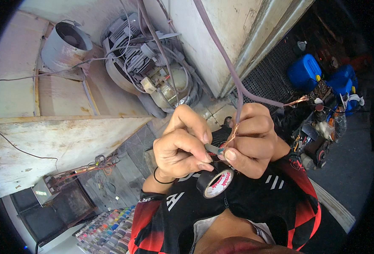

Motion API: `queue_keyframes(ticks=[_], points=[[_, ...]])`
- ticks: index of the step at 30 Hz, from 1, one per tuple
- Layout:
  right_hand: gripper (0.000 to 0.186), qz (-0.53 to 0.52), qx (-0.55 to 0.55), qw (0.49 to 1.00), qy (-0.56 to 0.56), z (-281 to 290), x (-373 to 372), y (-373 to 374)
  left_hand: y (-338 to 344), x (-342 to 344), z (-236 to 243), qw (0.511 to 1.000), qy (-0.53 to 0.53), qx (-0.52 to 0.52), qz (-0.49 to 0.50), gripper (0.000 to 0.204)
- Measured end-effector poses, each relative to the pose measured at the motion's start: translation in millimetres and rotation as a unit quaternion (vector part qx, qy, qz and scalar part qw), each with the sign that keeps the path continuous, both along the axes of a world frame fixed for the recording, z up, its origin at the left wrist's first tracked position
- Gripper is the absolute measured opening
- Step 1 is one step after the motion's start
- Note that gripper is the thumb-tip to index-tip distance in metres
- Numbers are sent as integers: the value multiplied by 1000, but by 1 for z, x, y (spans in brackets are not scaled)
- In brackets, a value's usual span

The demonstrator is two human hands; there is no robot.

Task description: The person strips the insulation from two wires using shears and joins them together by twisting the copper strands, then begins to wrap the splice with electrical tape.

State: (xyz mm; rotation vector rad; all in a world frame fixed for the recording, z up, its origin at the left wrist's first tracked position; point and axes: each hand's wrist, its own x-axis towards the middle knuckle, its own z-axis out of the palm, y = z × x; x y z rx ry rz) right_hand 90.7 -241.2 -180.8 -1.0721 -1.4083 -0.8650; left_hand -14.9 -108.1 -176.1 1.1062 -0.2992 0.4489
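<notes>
Bare copper strands (pixel 234 132), one bunch, ending a mauve cable (pixel 239 105), located between both hands. Right hand (pixel 251 143): pinching the strands. Left hand (pixel 182 146): pinching a short grey piece (pixel 213 149). Black tape roll (pixel 204 183): just below; support unclear. Likely faults: strands splaying, should the right pinch loosen; joint slipping, should the cable tug.

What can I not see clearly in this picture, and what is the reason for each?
All in the head view:
- Palm of the right grip: hidden by its own curled fingers.
- Upper end of the purple cable: cut off by the top edge.
- Far side of the tape roll: turned away, hidden by the roll itself.
- Small coloured things, lower left: too small to tell their kind.
- Area beyond the blue jugs: too dark.
</notes>
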Motion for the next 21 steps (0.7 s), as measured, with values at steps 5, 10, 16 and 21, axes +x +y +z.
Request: queue_keyframes(ticks=[5,10,16,21], points=[[29,16,10,1000,6,1,-1,1,0,1,2,1000,-11,3,-8,21],[29,19,-5,1000,14,4,-3,-1,2,0,2,999,-1,-19,-32,22],[28,103,-6,980,173,6,-1,6,-8,3,6,994,35,-94,-42,23],[14,232,-30,911,340,13,2,7,-17,-4,27,968,136,-202,-60,26]])
